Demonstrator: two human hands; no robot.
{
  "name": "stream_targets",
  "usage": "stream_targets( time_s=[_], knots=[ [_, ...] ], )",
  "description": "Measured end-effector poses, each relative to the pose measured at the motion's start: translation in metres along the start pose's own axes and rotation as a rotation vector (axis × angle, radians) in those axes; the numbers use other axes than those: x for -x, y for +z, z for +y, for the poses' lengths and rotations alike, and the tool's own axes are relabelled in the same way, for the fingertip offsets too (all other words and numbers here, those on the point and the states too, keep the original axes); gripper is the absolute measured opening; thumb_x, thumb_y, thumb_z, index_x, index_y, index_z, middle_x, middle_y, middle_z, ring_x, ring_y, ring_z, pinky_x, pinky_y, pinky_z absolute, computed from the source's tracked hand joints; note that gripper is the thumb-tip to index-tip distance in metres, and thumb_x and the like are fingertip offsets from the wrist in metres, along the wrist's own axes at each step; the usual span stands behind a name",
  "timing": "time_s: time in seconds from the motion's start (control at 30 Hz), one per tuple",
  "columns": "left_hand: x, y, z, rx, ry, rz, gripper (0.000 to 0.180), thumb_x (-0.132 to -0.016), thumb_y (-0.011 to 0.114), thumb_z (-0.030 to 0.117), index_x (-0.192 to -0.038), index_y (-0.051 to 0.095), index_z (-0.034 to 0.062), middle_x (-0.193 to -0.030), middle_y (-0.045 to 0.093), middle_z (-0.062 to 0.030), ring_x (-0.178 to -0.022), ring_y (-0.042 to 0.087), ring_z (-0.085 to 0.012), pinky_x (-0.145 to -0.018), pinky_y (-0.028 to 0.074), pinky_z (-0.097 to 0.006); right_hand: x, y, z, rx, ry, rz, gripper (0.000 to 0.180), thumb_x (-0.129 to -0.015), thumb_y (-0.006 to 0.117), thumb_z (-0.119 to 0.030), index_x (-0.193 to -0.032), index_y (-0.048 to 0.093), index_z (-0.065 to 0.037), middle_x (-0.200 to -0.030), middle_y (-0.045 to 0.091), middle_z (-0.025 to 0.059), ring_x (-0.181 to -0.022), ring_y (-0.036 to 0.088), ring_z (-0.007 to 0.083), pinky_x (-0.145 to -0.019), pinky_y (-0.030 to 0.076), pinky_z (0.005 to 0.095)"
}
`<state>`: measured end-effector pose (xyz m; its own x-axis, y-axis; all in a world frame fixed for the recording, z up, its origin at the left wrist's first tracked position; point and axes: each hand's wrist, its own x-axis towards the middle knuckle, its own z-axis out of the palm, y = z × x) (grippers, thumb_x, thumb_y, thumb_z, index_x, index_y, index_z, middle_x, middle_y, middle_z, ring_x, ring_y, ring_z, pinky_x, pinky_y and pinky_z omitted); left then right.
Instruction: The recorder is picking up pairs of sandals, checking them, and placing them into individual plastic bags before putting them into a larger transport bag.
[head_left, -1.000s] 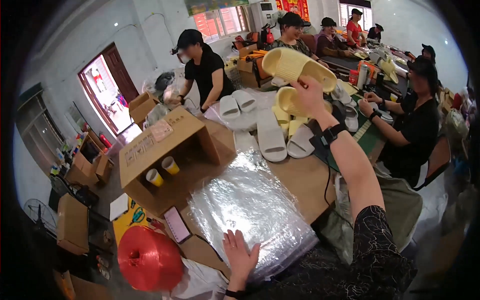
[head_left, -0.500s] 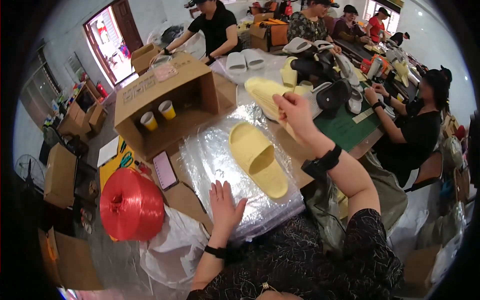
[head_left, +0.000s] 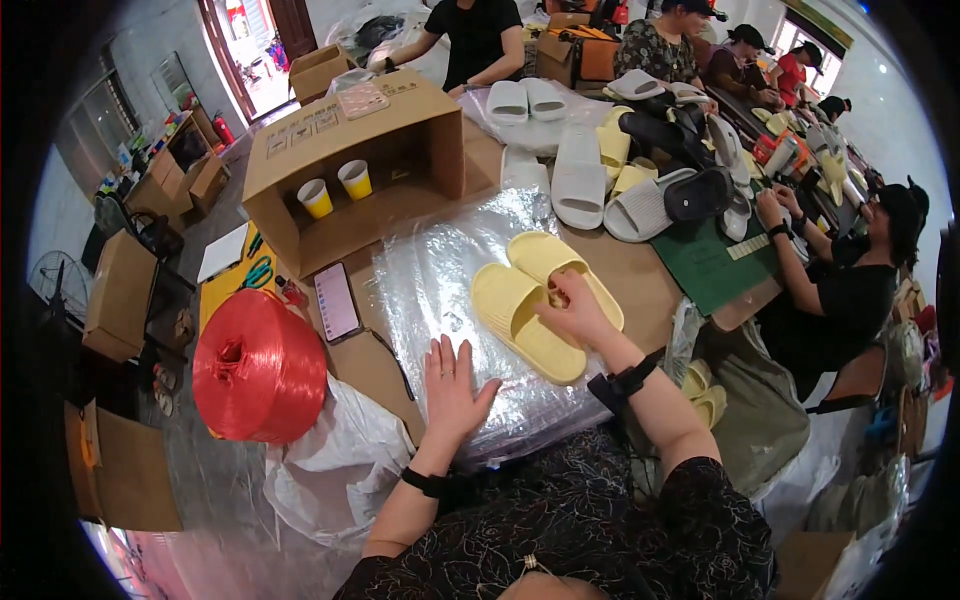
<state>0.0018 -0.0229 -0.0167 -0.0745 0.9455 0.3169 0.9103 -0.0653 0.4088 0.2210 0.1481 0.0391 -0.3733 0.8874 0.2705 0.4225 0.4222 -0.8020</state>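
Two pale yellow slippers lie side by side on a stack of clear plastic bags (head_left: 415, 265) in front of me. My right hand (head_left: 580, 310) has its fingers closed on the inner edge of the right slipper (head_left: 548, 254), right beside the left slipper (head_left: 500, 300). Its fingertips are partly hidden between the two. My left hand (head_left: 456, 395) lies flat on the bags, fingers stretched and thumb out, apart from the slippers.
An open cardboard box (head_left: 360, 110) holding two yellow-and-white cups (head_left: 354, 180) stands at the back left. Nearby are a phone (head_left: 338, 300), scissors (head_left: 259, 272) and a red twine roll (head_left: 262, 370). Grey, black and yellow slippers (head_left: 640, 205) pile up at the back right; several people work around.
My right hand has brought the second yellow slipper down from above the back of the table and set it beside the first. My left hand stays flat on the bags.
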Motion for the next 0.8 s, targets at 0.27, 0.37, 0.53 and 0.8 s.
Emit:
stream_targets(
  time_s=[0.27, 0.37, 0.53, 0.8],
  knots=[
    [-0.003, 0.0, 0.005, -0.006, 0.004, -0.006, 0.083, -0.087, 0.065, 0.051, -0.145, 0.04, -0.0028, -0.154, 0.025, -0.0364, -0.145, 0.02, -0.0521, -0.119, 0.016, -0.059, -0.017, 0.007, 0.03, 0.437, -0.108, -0.023, 0.028, -0.084, 0.066, -0.025, -0.084, 0.063, 0.003, -0.092, 0.058, 0.0217, -0.095, 0.055, 0.0395, -0.085, 0.046, 0.0495],
    [0.001, 0.0, 0.002, 0.016, -0.019, -0.029, 0.08, -0.088, 0.063, 0.047, -0.146, 0.039, -0.0025, -0.154, 0.026, -0.0358, -0.145, 0.02, -0.0507, -0.119, 0.015, -0.059, -0.016, -0.007, 0.037, 0.412, -0.058, 0.048, 0.024, -0.083, 0.066, -0.019, -0.08, 0.06, 0.003, -0.085, 0.058, 0.0222, -0.087, 0.056, 0.0408, -0.08, 0.046, 0.0508],
    [-0.002, -0.002, -0.012, 0.072, -0.035, -0.187, 0.08, -0.086, 0.065, 0.038, -0.149, 0.035, -0.0007, -0.157, 0.014, -0.0387, -0.147, 0.008, -0.0542, -0.119, 0.011, -0.06, 0.02, -0.04, 0.032, 0.238, 0.05, 0.334, 0.024, -0.085, 0.068, -0.016, -0.079, 0.057, 0.005, -0.079, 0.057, 0.0225, -0.076, 0.056, 0.0404, -0.068, 0.045, 0.0469],
    [-0.02, -0.03, -0.016, 0.003, 0.028, -0.387, 0.089, -0.075, 0.081, 0.039, -0.151, 0.039, 0.0195, -0.155, 0.014, -0.04, -0.145, 0.011, -0.0579, -0.117, 0.025, -0.056, 0.112, -0.069, 0.034, -0.129, 0.177, 0.384, 0.011, -0.089, 0.065, -0.004, -0.097, 0.064, 0.004, -0.085, 0.063, 0.0108, -0.075, 0.059, 0.0176, -0.065, 0.046, 0.0323]
  ],
)
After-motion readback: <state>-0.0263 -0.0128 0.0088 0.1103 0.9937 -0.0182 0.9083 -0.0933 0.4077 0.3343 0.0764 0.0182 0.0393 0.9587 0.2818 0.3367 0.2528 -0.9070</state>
